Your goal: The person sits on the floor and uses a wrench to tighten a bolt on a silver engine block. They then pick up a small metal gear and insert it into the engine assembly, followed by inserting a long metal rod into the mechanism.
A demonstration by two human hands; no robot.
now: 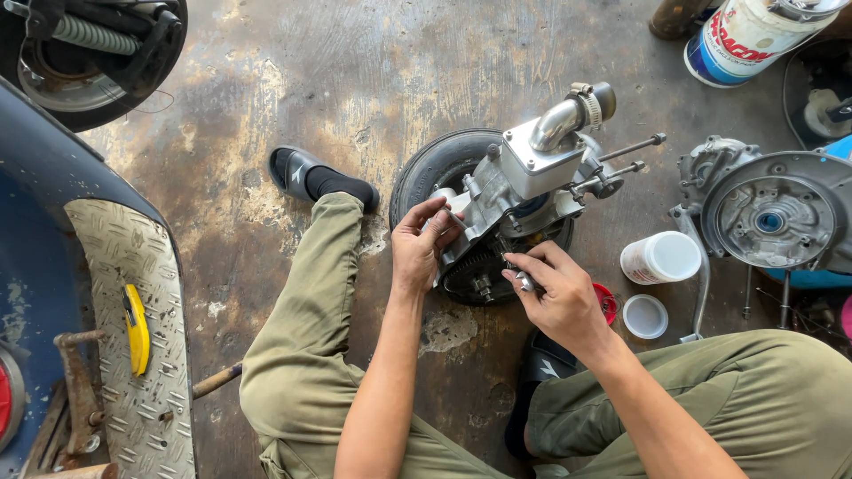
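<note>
Olive-green trousered knees frame the view from below. Leftward, a yellow utility knife lies on the scooter's grey chequer-plate footboard. At centre, the silver metal scooter engine block rests on a small black tyre on the stained concrete floor. Left hand curls its fingers against the block's left side, holding it. Right hand, just below the block, pinches a small metal tool whose tip touches the casing. Further right stand a white plastic tub, its lid, and a round grey engine cover.

two hands, one engine, one white jar, one lid
</note>
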